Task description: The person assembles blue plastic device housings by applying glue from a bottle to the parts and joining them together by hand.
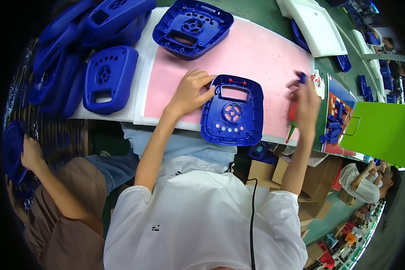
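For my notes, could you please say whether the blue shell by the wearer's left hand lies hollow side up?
Hollow side up: the blue shell shows its ribbed inner walls.

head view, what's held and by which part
Left hand: blue cover, by its upper left corner. Right hand: apparently a small blue piece, grip too blurred to tell.

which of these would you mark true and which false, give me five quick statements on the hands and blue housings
1. The left hand holds a blue housing by its edge. True.
2. The right hand rests on that same housing. False: the right hand is apart from it, to its right.
3. Two small red pieces show near that housing's window. True.
4. The mat under it is yellow. False: the mat is pink.
5. Another person's hand holds a blue part at the far left. True.
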Tool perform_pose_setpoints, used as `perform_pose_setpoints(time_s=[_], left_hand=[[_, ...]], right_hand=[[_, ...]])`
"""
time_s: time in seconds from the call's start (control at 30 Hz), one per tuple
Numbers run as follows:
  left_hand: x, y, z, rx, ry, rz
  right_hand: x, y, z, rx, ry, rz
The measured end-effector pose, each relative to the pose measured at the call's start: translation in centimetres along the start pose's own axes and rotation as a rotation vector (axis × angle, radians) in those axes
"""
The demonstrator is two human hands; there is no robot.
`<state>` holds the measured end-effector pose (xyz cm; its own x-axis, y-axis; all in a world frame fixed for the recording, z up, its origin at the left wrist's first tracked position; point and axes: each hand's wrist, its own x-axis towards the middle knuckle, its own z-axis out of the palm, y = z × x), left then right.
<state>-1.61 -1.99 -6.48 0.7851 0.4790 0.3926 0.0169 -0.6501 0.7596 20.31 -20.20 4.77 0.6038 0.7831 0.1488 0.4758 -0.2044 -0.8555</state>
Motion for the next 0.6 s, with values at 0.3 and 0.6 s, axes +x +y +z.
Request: perform_pose_setpoints(time_s=[0.3, 0.6], left_hand=[[0.1, 0.1, 0.3, -0.009, 0.017, 0.015], [0.1, 0.0, 0.1, 0.021, 0.006, 0.018]], right_hand=[[0.6, 2.6, 9.7, -0.496, -0.312, -0.678], [0.7, 3.1, 11.0, -0.594, -0.363, -0.642]])
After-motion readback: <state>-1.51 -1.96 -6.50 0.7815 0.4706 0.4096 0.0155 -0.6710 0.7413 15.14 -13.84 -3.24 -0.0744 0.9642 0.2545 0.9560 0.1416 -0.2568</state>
